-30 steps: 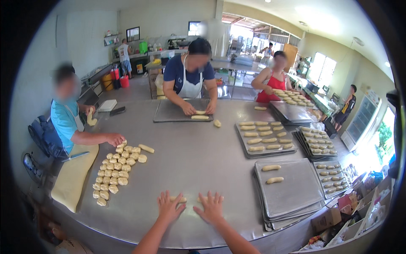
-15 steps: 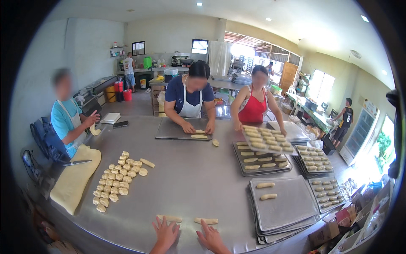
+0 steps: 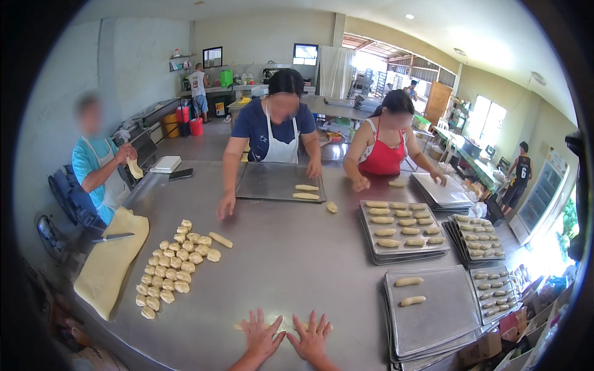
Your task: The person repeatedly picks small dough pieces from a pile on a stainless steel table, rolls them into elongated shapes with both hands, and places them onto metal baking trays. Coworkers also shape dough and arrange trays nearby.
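Bright daylight from right-side openings, overexposed there, fisheye-bent edges, black rim vignette.

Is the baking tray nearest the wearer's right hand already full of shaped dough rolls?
No: the baking tray beside the right hand carries only two dough rolls, and most of its surface is bare.

On the bench [image 3: 297, 260], my left hand [image 3: 261, 334] and right hand [image 3: 312, 337] lie side by side at the near edge, flat on a dough roll [image 3: 281, 324]. Left of them sits a cluster of dough pieces [image 3: 176, 266], with a dough sheet [image 3: 111, 260] further left. To my right a tray stack [image 3: 433, 309] carries two rolls; behind it, a filled tray [image 3: 402, 229]. Across the bench, another tray [image 3: 278, 182] lies before a person.
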